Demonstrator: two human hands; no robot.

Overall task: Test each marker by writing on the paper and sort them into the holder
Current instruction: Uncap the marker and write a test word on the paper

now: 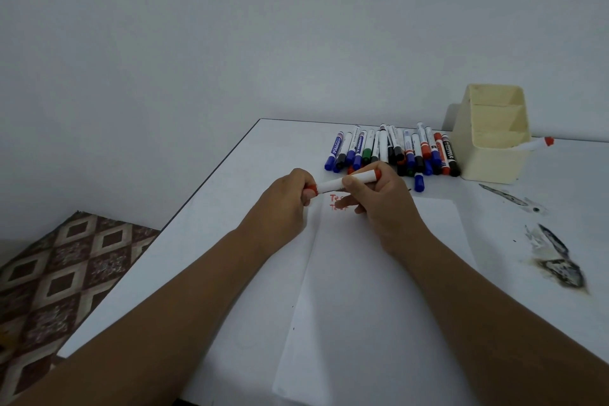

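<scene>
Both hands are meeting over the top of the paper [379, 273], a smooth white sheet lying flat on the white table [230, 241]. The left hand [283, 204] is curling its fingers round the orange cap end of a red marker [342, 184], a round white plastic barrel, while the right hand [382, 204] is pinching the barrel between thumb and fingertips nearer the far orange end. The marker is lying almost level, just above the sheet. Under the right fingers, two lines of red writing [336, 203] are showing on the paper, partly hidden.

Beyond the hands, a pile of markers [392, 152] is lying side by side on the table, white barrels with blue, black, green and red caps. Just right of it, the holder [491, 142] is standing: a boxy cream plastic tub, scuffed, with slanting dividers inside. Another red-ended marker [540, 143] is poking out behind its right edge.

On the table's right side, dark scorched-looking patches [557, 260] are breaking the smooth surface. Left of the table, a brown floor covering with a diamond pattern [66, 267] is showing.
</scene>
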